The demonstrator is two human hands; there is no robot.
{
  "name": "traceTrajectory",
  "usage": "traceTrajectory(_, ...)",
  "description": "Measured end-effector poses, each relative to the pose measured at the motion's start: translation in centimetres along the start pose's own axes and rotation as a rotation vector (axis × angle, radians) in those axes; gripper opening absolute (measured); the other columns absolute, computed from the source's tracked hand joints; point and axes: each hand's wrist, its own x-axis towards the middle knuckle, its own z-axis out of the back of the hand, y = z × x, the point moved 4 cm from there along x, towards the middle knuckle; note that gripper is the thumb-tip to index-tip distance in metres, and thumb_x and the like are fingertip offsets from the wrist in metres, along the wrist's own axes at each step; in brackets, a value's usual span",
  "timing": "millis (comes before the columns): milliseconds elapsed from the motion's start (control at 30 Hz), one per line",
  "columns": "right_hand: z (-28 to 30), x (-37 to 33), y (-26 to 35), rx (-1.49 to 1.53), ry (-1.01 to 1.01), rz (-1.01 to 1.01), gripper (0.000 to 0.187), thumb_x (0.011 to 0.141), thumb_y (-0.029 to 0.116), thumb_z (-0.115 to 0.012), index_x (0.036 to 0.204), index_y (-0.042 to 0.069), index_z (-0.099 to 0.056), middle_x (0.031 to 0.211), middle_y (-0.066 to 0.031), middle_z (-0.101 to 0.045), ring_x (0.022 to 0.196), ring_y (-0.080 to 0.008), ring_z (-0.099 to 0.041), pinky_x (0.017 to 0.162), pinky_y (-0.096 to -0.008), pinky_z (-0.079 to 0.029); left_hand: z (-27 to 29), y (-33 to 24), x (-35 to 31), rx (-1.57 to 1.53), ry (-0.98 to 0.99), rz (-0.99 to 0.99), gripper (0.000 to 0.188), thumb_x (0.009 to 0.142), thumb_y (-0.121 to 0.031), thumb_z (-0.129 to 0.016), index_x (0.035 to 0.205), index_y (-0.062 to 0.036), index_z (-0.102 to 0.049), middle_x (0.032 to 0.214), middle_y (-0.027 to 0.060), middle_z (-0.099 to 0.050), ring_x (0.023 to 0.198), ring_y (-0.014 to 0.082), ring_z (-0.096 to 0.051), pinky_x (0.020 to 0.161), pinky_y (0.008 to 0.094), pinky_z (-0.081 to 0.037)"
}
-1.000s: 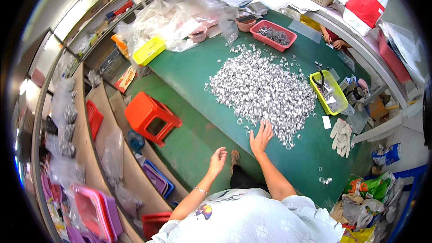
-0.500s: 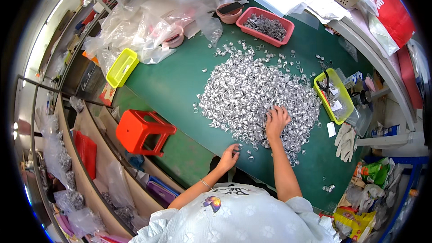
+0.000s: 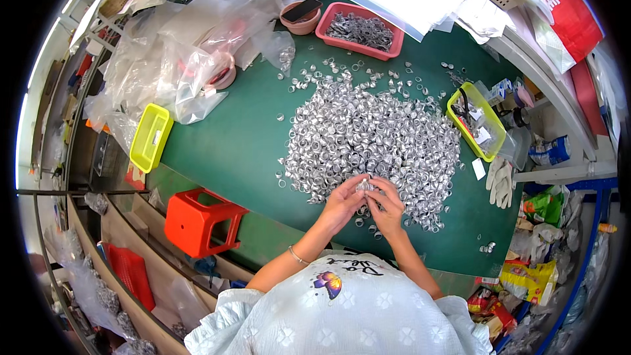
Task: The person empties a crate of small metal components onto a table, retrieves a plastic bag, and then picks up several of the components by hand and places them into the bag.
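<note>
A broad heap of small silver metal rings point(image 3: 368, 131) lies on the green table point(image 3: 223, 151). At the heap's near edge my left hand point(image 3: 343, 202) and my right hand point(image 3: 386, 208) meet, their thumbs and fingertips pinched together. Between them they hold small silver rings point(image 3: 365, 186); how many is hidden by the fingers. A few loose rings lie on the table just below my hands.
Beyond the heap stands a pink tray point(image 3: 322, 26) of darker metal pieces, beside a pink bowl point(image 3: 303, 26) with a phone on it. Yellow-green baskets point(image 3: 139, 151) flank the heap on both sides. White gloves point(image 3: 501, 184) lie at right; a red stool point(image 3: 187, 223) stands at left.
My right hand has come off the heap and moved left to meet my left hand, which has moved up to the heap's edge. The whole view has shifted slightly.
</note>
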Motion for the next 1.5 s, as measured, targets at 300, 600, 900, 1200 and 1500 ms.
traceTrajectory(300,1.1,-9.4,-5.1,-0.477,-0.008,-0.306,0.058,0.069,0.008,-0.066,0.120,-0.004,-0.041,0.126,-0.0201,-0.041,0.117,-0.0370,-0.038,0.098,-0.0444,-0.028,1.8,-1.9,-0.3,0.201,-0.054,-0.069,0.040,0.084,0.000,-0.053,0.122,-0.0003,-0.043,0.113,0.0154,-0.055,0.104,0.0242,-0.055,0.093,0.0346,-0.043)
traceTrajectory(600,-0.4,-17.0,-9.6,-0.753,0.302,-0.314,0.068,0.067,0.040,-0.071,0.122,0.012,-0.045,0.134,-0.0184,-0.027,0.124,-0.0402,-0.022,0.098,-0.0621,-0.016,13.4,-0.1,-4.2,0.379,-0.548,-0.048,0.026,0.086,-0.004,-0.054,0.111,-0.0007,-0.051,0.098,0.0102,-0.061,0.087,0.0202,-0.062,0.073,0.0271,-0.051)
traceTrajectory(900,0.7,-16.2,-12.6,-0.873,0.099,-0.184,0.072,0.069,0.047,-0.068,0.125,0.011,-0.039,0.129,-0.0134,-0.029,0.121,-0.0370,-0.027,0.097,-0.0631,-0.017,15.8,-0.4,-5.2,0.553,-0.551,-0.103,0.027,0.083,0.002,-0.054,0.110,-0.0010,-0.051,0.099,0.0082,-0.061,0.091,0.0185,-0.061,0.073,0.0252,-0.051)
traceTrajectory(1200,2.4,-14.0,-14.5,-0.906,0.250,-0.198,0.075,0.065,0.046,-0.068,0.130,0.020,-0.040,0.137,-0.0091,-0.027,0.126,-0.0340,-0.024,0.100,-0.0594,-0.017,15.8,3.7,-4.5,0.655,-0.398,-0.008,0.031,0.082,0.003,-0.055,0.112,0.0012,-0.050,0.099,0.0096,-0.062,0.087,0.0176,-0.062,0.068,0.0233,-0.050)
traceTrajectory(1500,4.6,-11.4,-14.3,-0.931,0.380,-0.213,0.071,0.061,0.040,-0.073,0.126,0.035,-0.044,0.140,-0.0068,-0.027,0.127,-0.0331,-0.024,0.101,-0.0563,-0.020,17.8,2.2,-5.8,0.773,-0.487,-0.107,0.032,0.082,0.003,-0.056,0.113,0.0012,-0.049,0.095,0.0074,-0.062,0.084,0.0131,-0.061,0.066,0.0228,-0.049)
